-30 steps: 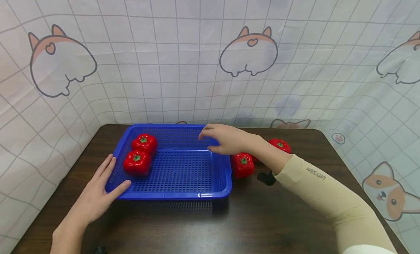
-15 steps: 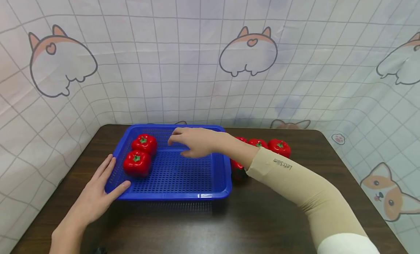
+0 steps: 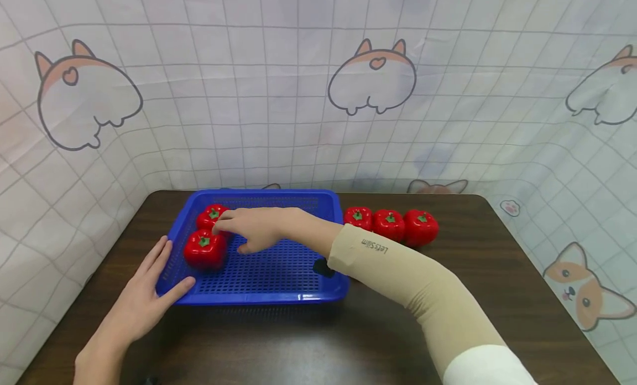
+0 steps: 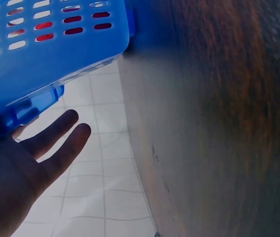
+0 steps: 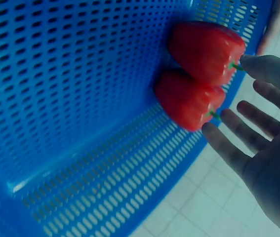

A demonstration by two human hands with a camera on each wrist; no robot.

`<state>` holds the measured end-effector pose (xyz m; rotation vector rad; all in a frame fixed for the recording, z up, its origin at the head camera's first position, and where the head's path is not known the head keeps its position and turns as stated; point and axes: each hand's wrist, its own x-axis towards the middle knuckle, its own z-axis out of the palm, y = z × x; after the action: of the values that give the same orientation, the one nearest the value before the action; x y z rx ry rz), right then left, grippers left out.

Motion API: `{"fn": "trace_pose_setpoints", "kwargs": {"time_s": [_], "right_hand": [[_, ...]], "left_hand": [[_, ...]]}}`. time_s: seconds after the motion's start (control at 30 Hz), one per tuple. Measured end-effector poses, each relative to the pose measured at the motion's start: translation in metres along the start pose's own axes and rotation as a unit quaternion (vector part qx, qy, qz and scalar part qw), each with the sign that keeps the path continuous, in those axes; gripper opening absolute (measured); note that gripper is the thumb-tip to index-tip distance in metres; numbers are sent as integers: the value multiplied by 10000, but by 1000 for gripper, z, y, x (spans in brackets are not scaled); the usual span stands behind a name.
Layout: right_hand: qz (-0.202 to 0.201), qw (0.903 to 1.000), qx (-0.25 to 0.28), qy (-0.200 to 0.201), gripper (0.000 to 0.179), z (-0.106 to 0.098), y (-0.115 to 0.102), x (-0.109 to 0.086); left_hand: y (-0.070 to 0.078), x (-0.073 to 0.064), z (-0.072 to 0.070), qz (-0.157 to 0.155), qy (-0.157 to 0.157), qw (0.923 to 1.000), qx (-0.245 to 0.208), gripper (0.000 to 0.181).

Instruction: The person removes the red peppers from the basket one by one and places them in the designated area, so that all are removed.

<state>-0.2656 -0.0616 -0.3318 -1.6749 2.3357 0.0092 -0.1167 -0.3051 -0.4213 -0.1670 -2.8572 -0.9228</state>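
Observation:
A blue plastic basket [image 3: 269, 301] with slotted walls stands on the table, two red bell peppers in its left end: a front bell pepper [image 3: 204, 251] and a back bell pepper [image 3: 211, 214]. My right hand [image 3: 259, 225] hovers over the basket beside them, fingers spread and holding nothing; in the right wrist view its thumb and fingertips come close to the green stems. With straight fingers my left hand [image 3: 144, 296] rests on the basket's left rim, thumb over the front corner. The left wrist view shows its fingers [image 4: 60, 148] extended beside the basket wall [image 4: 70, 59].
Right of the basket, a row of red bell peppers [image 3: 389, 224] stands on the dark wooden table [image 3: 398, 329], partly behind my right arm. A patterned white cloth [image 3: 278, 97] rises behind and at the sides. A black object [image 3: 323, 268] sits under my right wrist.
My right hand has moved left across the basket, from its right rim to the two peppers. The left hand stays on the rim, and the peppers keep their places.

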Motion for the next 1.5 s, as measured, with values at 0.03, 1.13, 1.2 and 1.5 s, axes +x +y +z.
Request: {"fn": "trace_pose_setpoints", "kwargs": {"time_s": [0.03,1.13,1.2,1.5], "right_hand": [[24,10000,-23,-50,62,2,-1,4],[127,9992,-291,-259,79,17,-18,48],[152,9995,-215,-161,73,18,-18,48],[167,9998,126,-32,59,20,-19,50]], "left_hand": [[0,0,0,11,16,10000,-14,91],[0,-1,-1,106,145,9998,-115,90],[0,-1,-1,116,137,9998,-127,89],[-1,-2,0,175,206,9995,-135,88]]}}
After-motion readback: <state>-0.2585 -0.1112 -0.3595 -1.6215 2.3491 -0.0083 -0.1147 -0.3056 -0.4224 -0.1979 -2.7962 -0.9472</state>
